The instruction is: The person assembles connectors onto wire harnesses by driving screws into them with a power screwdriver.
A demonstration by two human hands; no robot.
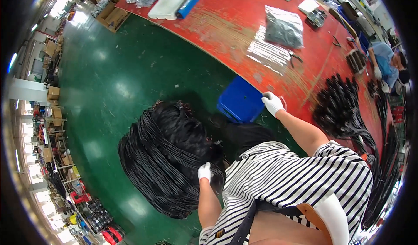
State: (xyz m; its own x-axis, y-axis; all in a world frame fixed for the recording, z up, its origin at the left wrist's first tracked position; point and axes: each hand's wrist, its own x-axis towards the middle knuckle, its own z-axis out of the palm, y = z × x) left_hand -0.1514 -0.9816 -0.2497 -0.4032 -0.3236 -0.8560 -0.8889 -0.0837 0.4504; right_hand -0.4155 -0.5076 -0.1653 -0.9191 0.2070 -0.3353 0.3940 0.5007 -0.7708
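A large heap of coiled black cables [161,158] sits low on my left, over the green floor. My left hand [205,172], in a white glove, is at its right side with the fingers curled into the cables. My right hand [273,104], gloved in white too, is at the edge of the red table [226,40], its fingers bent over that edge. A thin pale loop shows beside the right wrist; what it is cannot be made out. Just below and left of this hand is a blue plastic stool [240,100], partly under the table.
On the table lie a clear bag of grey parts [284,27], pliers [296,59], a white-and-blue box [178,3] and a bunch of black cables [337,108]. Another person [385,62] works at the far right. Cardboard boxes [112,16] stand at the back left; loaded shelves line the left side.
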